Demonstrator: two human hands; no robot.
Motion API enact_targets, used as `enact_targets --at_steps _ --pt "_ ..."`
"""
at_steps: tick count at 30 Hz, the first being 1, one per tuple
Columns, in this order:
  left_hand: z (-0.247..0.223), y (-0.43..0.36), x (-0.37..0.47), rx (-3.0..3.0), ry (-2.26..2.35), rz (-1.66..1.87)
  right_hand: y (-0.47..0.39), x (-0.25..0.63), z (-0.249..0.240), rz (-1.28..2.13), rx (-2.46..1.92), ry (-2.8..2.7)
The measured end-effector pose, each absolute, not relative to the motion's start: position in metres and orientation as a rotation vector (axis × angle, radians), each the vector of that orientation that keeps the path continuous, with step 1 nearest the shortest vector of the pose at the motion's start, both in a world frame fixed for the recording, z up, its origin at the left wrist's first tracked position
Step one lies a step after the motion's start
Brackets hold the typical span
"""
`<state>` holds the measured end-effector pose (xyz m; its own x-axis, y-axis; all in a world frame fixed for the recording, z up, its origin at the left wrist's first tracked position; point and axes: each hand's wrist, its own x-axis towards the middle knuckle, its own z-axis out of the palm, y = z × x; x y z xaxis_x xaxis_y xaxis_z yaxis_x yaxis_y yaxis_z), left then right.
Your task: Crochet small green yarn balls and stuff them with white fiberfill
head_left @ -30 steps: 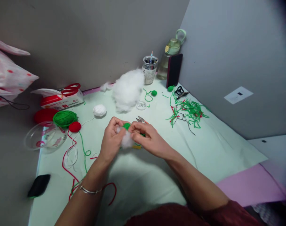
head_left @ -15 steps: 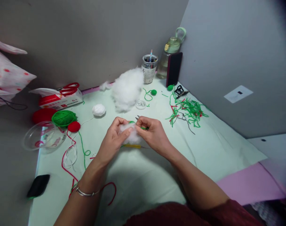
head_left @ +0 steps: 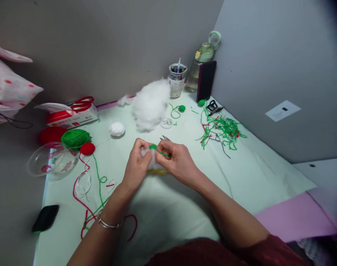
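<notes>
Near the middle of the table, my left hand (head_left: pixel 136 164) and my right hand (head_left: pixel 181 160) meet with bent, closed fingers. Between their fingertips is a small green knitted or crocheted piece (head_left: pixel 153 147), pinched from both sides. A green yarn tail (head_left: pixel 165 154) runs under the right fingers. White fluffy stuffing (head_left: pixel 153 162) shows just below the piece, between the hands; whether they touch it I cannot tell. A yellow-handled tool (head_left: pixel 157 171) lies under it, its tip hidden. Beyond the right hand, pointed metal blades (head_left: pixel 165 138) stick out.
A big heap of stuffing (head_left: pixel 150 105) lies behind the hands, with a white yarn ball (head_left: pixel 116 129) to its left. Green yarn scraps (head_left: pixel 225 129) cover the right side. Further left are a green yarn ball (head_left: pixel 75 139) and a clear plastic bowl (head_left: pixel 50 159). A phone (head_left: pixel 206 81) stands upright.
The green piece shows more between my fingertips. My right hand has shifted slightly left, closer to the left hand. More of the metal blades is visible.
</notes>
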<state>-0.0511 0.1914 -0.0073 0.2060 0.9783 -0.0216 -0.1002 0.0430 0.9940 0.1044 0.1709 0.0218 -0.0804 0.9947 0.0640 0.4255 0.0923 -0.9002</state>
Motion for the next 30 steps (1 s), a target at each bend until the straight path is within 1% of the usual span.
enact_targets --at_steps 3,10,15,18,21,24,30 --pt "-0.005 0.193 -0.055 1.173 0.965 1.017 0.176 0.110 0.019 0.819 -1.539 -1.598" --pt "0.000 0.199 -0.059 1.091 0.867 1.012 0.178 0.114 0.017 0.829 -1.544 -1.570" --pt "-0.009 0.198 -0.054 1.096 0.919 1.093 0.172 0.109 0.021 0.951 -1.399 -1.677" --pt "-0.014 0.195 -0.050 1.115 0.975 1.198 0.168 0.105 0.023 1.021 -1.329 -1.714" --pt "-0.015 0.192 -0.045 1.134 0.988 1.262 0.169 0.101 0.020 1.104 -1.310 -1.626" --pt "-0.011 0.190 -0.044 1.144 0.954 1.217 0.173 0.101 0.014 1.167 -1.330 -1.477" --pt "0.003 0.191 -0.053 1.165 0.896 1.076 0.178 0.108 0.011 0.989 -1.383 -1.383"
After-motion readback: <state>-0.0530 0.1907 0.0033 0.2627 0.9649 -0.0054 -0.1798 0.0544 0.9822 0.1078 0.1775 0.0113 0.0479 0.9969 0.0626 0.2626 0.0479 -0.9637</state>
